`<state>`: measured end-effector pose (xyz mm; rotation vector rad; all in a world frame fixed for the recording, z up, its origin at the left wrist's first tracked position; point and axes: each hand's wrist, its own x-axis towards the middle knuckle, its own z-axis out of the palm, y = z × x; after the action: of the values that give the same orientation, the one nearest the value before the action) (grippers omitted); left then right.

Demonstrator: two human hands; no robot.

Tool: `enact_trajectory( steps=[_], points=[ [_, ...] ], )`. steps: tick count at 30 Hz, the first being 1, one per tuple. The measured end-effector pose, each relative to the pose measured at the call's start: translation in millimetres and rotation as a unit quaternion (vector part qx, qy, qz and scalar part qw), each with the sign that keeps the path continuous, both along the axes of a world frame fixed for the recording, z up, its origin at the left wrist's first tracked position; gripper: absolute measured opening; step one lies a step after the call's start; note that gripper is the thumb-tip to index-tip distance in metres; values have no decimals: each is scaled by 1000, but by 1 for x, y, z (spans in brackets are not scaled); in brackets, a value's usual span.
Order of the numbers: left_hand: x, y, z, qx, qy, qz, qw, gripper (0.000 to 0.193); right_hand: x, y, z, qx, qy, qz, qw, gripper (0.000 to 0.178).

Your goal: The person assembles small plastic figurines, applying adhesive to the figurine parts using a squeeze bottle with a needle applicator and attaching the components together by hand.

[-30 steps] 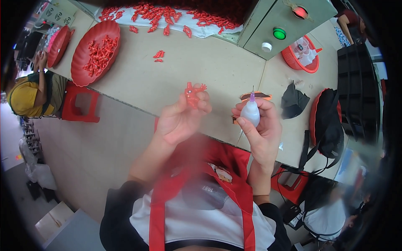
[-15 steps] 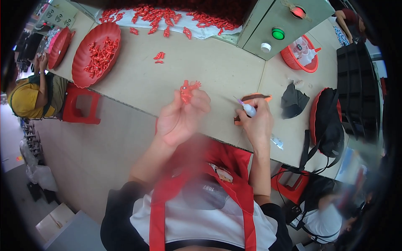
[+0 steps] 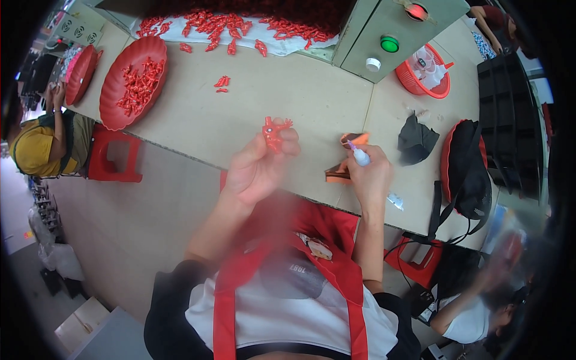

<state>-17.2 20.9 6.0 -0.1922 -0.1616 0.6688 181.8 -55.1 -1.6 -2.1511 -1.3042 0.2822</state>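
My left hand (image 3: 255, 174) is raised over the front edge of the table, its thumb and fingers closed around a small glossy red plastic figure (image 3: 271, 133). One end of the figure spreads into finger-like points. In my right hand (image 3: 372, 183) is a small white squeeze bottle (image 3: 361, 158) with a thin purple nozzle, tilted up and to the left. Close under that hand, an orange and brown piece (image 3: 339, 174) lies on the table, partly covered by my fingers. The nozzle and the red figure are well apart.
A scalloped red bowl (image 3: 110, 103) of red pieces stands at left. More red pieces (image 3: 222, 23) lie on white cloth before a green-grey machine (image 3: 390, 24). At right are a red basket (image 3: 425, 90), black cloth (image 3: 418, 141) and black bag (image 3: 468, 168). Other people sit on both sides.
The bottle has turned in my right hand, its nozzle swinging right, and more of the orange and brown piece shows. My left hand keeps the red figure, turned slightly. The whole view has shifted a little.
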Motion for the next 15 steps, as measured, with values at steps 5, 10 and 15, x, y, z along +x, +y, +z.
enact_trajectory(
  steps=[5, 10, 15],
  points=[
    [8, -5, -1, 155, 221, 83, 959, 31, -38, 6, 39, 178, 482, 61, 856, 8],
    [15, -18, 17, 230, 324, 144, 906, 29, -61, 13, 48, 235, 380, 156, 881, 14],
    [13, -14, 13, 383, 412, 244, 790, 28, -63, 8, 49, 232, 340, 154, 898, 23]
  ],
)
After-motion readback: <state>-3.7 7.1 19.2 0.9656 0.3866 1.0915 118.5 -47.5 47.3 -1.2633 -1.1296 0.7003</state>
